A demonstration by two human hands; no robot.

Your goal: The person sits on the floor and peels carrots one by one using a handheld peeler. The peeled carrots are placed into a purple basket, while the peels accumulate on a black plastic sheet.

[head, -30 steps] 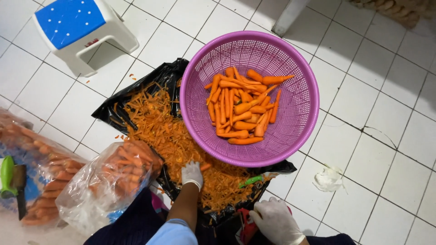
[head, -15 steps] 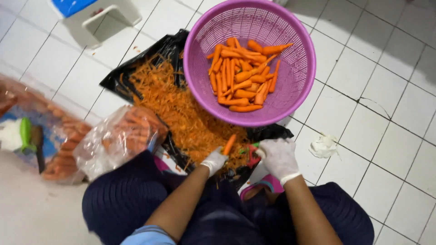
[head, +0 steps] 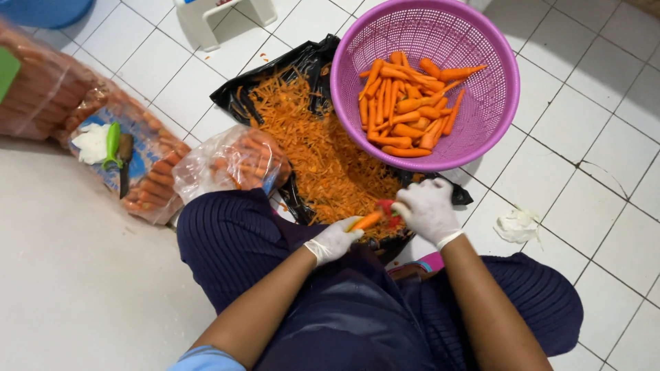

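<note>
Gloved left hand (head: 335, 240) grips a carrot (head: 366, 220) over the peel pile (head: 323, 151) (catching scraps); right hand (head: 427, 209) clasps a red peeler (head: 387, 209) against it.

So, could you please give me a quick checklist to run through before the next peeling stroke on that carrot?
1. Left hand grips the carrot: ok.
2. Right hand holds the red peeler at the carrot: ok.
3. Both hands gloved: ok.
4. Black bag with the peelings lies under the hands: ok.
5. Purple basket of peeled carrots stands close ahead: ok.
6. Blade edge on the carrot's skin: cannot tell, too small.
</note>
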